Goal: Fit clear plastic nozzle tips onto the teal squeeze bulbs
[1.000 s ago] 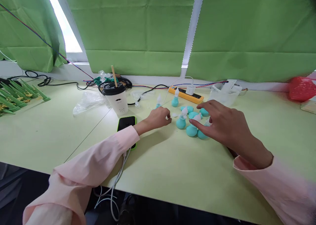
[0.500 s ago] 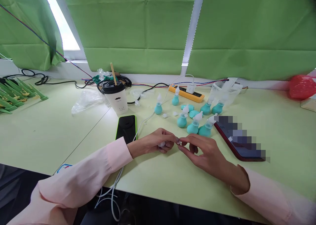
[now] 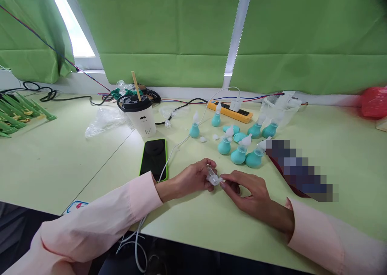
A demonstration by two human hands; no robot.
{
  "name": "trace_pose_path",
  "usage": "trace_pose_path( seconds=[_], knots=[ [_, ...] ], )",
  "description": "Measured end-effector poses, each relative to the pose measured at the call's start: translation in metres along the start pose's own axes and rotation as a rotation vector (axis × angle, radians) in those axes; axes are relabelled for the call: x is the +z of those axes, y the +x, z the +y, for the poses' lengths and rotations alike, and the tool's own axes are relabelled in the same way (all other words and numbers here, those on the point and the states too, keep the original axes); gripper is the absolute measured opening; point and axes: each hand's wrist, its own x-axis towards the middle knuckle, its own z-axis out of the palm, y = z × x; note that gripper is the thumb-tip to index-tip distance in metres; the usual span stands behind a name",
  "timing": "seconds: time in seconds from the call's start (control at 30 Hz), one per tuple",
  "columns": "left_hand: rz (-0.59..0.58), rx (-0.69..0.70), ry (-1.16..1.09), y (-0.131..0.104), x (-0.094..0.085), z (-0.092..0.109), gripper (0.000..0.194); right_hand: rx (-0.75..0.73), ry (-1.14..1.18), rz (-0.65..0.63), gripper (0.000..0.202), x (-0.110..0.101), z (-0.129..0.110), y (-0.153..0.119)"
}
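Note:
My left hand (image 3: 198, 176) holds a clear plastic cup-shaped piece (image 3: 214, 180) between thumb and fingers. My right hand (image 3: 249, 190) pinches a small translucent white nozzle tip (image 3: 221, 180) against the end of that piece. Both hands hover low over the table's near middle. Behind them stand several teal squeeze bulbs with clear necks and pale tips, like nasal aspirators; one bulb (image 3: 238, 156) is close to my right hand. Two teal bulbs without tips, one of them this bulb (image 3: 240, 137), lie among them. Two loose white tips, including this tip (image 3: 203, 139), rest on the table.
A phone with a green edge (image 3: 153, 158) lies by my left wrist, beside a paper cup (image 3: 142, 120) with a straw. Another phone (image 3: 298, 170), partly blurred out, is at right. An orange power strip (image 3: 231, 112), cables and plastic bags (image 3: 107, 122) line the back.
My left hand has opened its grip and turned, so the clear piece now shows between its fingers. My right fingers have moved slightly down, still pinching at its end.

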Motion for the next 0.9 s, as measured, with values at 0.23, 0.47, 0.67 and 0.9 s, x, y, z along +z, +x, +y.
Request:
trace_pose_path(
  seconds=[0.23, 0.47, 0.67, 0.9],
  knots=[
    [0.049, 0.255, 0.33, -0.002, 0.0, -0.0094, 0.017, 0.071, 0.055, -0.014, 0.012, 0.001, 0.0022, -0.0009],
    [0.163, 0.207, 0.309, -0.0022, -0.004, -0.0065, 0.048, 0.047, 0.008, 0.013, 0.013, 0.002, 0.0047, 0.0007],
    [0.152, 0.157, 0.263, -0.001, -0.0035, -0.0052, 0.031, 0.033, 0.009, 0.018, 0.014, 0.0021, 0.0036, -0.0004],
    [0.112, 0.127, 0.348, -0.0023, -0.0038, -0.005, 0.029, 0.005, 0.008, -0.045, 0.013, 0.0038, 0.0017, -0.0017]
  ],
)
